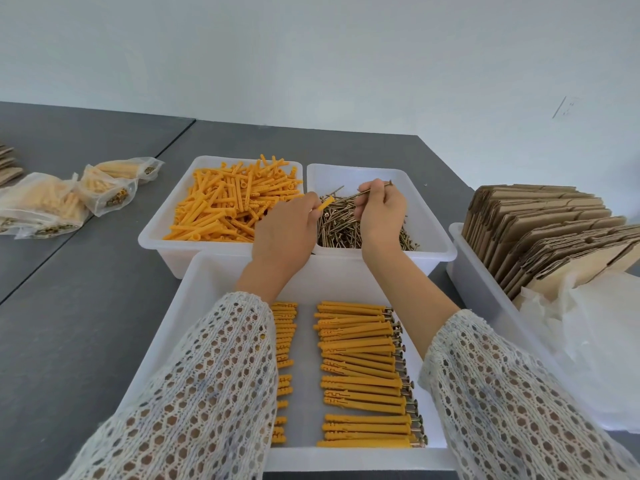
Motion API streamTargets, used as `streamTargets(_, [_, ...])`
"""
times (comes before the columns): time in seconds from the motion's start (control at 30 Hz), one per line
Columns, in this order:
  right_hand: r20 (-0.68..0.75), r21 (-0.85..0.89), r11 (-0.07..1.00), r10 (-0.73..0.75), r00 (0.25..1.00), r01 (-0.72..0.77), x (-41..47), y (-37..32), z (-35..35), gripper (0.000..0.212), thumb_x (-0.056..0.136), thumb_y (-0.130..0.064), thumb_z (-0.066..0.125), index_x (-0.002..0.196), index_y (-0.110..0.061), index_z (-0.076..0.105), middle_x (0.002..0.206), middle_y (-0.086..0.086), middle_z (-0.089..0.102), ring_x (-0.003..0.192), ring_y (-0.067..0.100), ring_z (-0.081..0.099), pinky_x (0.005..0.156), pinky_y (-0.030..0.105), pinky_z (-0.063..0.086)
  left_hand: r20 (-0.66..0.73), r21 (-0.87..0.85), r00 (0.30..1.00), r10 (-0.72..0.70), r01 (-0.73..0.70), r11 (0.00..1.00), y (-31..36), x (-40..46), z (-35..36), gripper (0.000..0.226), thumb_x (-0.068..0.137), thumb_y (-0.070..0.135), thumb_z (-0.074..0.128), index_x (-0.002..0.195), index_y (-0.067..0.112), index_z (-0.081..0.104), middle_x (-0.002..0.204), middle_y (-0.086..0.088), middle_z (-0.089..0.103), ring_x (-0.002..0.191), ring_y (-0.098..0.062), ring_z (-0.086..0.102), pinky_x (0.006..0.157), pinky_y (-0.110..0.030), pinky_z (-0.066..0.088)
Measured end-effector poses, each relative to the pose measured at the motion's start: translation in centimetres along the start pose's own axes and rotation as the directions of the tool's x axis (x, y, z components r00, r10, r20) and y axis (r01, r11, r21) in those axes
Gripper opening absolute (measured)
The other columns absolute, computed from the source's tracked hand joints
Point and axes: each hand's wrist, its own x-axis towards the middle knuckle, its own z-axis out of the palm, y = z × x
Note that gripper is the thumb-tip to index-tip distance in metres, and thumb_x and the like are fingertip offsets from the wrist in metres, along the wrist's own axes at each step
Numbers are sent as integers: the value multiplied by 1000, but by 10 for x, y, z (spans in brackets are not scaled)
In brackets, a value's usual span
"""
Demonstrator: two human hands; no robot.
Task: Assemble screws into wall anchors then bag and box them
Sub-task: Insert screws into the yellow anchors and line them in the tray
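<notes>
My left hand [284,233] pinches one orange anchor [325,204], frame centre, over the seam between the anchor bin [152,233] and screw bin [433,216]. My right hand [381,209] grips a screw [374,190] just above the pile. Assembled anchors [363,375] lie in rows in the bottom tray [194,292]. Filled bags [104,188] upper left.

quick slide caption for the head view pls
Left hand holds an orange anchor, right hand a screw, above bins of parts.
</notes>
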Motion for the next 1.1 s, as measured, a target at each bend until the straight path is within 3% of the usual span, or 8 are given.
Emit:
streamTargets(0.27, [-81, 67, 997, -40, 996, 45, -2, -3, -2, 32, 106, -16, 35, 85, -7, 58, 64, 3, 56, 55, 12, 49, 58, 27, 44, 34, 24, 999, 39, -40, 999, 1, -1, -6, 28, 107, 29, 36, 101, 21, 62, 92, 5, 65, 85, -21, 58, 75, -41, 43])
streamTargets(0.43, [167, -25, 998, -48, 985, 53, -9, -1, 8, 32, 105, -12, 40, 81, -6, 61, 60, 3, 55, 51, 11, 47, 55, 25, 43, 46, 27, 998, 38, -39, 999, 3, -3, -7, 24, 106, 26, 39, 105, 21, 63, 89, 5, 63, 87, -23, 57, 81, -43, 40])
streamTargets(0.5, [187, -32, 997, -68, 980, 75, -10, -1, 9, 32, 104, -11, 41, 80, -6, 62, 60, 4, 55, 51, 11, 47, 57, 28, 42, 37, -12, 999, 26, -25, 1000, 3, -3, -8, 22, 105, 24, 40, 107, 21, 62, 88, 5, 64, 87, -23, 56, 83, -44, 40])
streamTargets(0.73, [-35, 61, 997, -46, 998, 48, -4, -5, 1, 32, 105, -15, 37, 83, -6, 58, 62, 3, 55, 53, 11, 48, 56, 25, 43, 29, -104, 999, 19, -16, 994, 0, -4, -9, 22, 106, 22, 40, 104, 20, 62, 81, 4, 66, 77, -23, 58, 74, -41, 44])
streamTargets(0.93, [63, 40, 997, -67, 996, 65, -11, -4, 7, 31, 105, -13, 38, 85, -4, 59, 61, 3, 55, 49, 7, 48, 53, 21, 44, 32, -123, 999, 12, -8, 992, 1, -4, -10, 20, 105, 24, 43, 104, 19, 62, 83, 4, 67, 80, -22, 59, 72, -43, 48])
streamTargets(1.1, [44, 50, 998, -51, 998, 49, -7, -5, 2, 31, 105, -14, 38, 84, -4, 60, 62, 4, 55, 50, 7, 49, 52, 18, 44, 28, -125, 999, 29, -25, 992, 1, -4, -11, 19, 104, 23, 43, 103, 19, 62, 82, 4, 66, 77, -21, 57, 67, -44, 49])
